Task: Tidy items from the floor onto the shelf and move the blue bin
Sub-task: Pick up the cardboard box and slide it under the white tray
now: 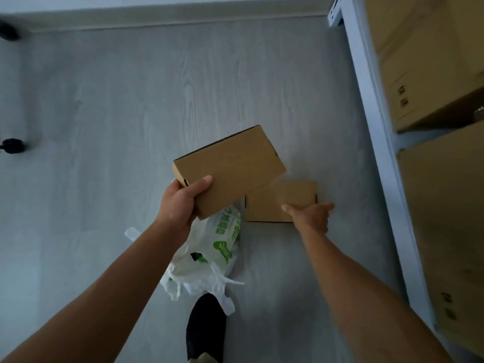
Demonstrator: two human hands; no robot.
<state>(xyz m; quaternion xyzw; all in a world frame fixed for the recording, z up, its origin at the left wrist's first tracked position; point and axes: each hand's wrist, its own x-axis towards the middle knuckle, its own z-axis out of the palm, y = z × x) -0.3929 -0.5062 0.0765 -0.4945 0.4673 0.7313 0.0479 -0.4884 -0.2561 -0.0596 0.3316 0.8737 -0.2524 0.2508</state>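
My left hand (180,203) grips a flat brown cardboard box (230,166) by its near left corner and holds it tilted above the floor. A second flat cardboard box (272,208) lies on the grey floor just right of and below it. My right hand (311,213) reaches down over that box's near right corner with its fingers spread, touching or almost touching it. Beneath my left hand a white plastic bag with green print (209,255) lies crumpled on the floor. No blue bin is in view.
A white metal shelf frame (372,106) runs down the right side, its levels filled with large cardboard cartons (429,74). My black shoe (205,328) stands by the bag. Two dark caster-like objects (11,145) sit at the far left. A skirting board (157,18) marks the wall.
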